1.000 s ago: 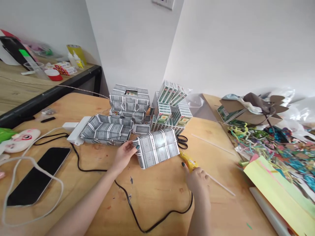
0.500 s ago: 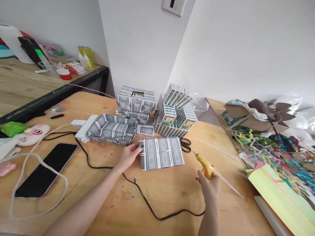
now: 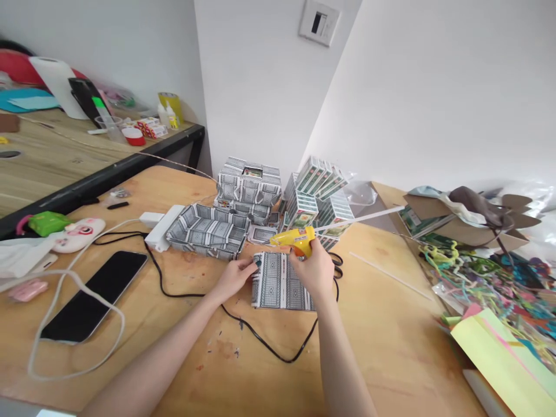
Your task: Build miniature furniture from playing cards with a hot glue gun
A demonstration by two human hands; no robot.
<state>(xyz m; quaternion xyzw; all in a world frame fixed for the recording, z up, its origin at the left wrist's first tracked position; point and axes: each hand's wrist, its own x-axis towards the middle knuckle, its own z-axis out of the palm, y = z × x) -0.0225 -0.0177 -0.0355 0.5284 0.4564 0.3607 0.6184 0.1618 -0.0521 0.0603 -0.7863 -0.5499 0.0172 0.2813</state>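
Observation:
A flat panel covered in grey-patterned playing cards (image 3: 271,286) lies on the table in front of me. My left hand (image 3: 234,278) pinches its upper left corner between thumb and fingers. My right hand (image 3: 317,271) is wrapped around a yellow hot glue gun (image 3: 289,236), held over the panel's far edge with the nozzle pointing left. A long clear glue stick (image 3: 360,220) juts from the gun's back. Partly covered by my right hand, black scissors (image 3: 337,265) lie beside the panel. Behind it are an open tray made of cards (image 3: 208,229) and a card-covered box (image 3: 249,185).
Stacked playing-card packs (image 3: 321,197) stand at the back. A loose glue stick (image 3: 391,275) lies to the right. On the left are a phone (image 3: 95,295), a white power strip (image 3: 164,230) and cables. Colourful scraps (image 3: 490,278) and yellow paper (image 3: 499,353) line the right side.
My right hand has brought the glue gun up and left from the table's right side to above the panel. My left hand keeps the panel's corner. The view has shifted slightly.

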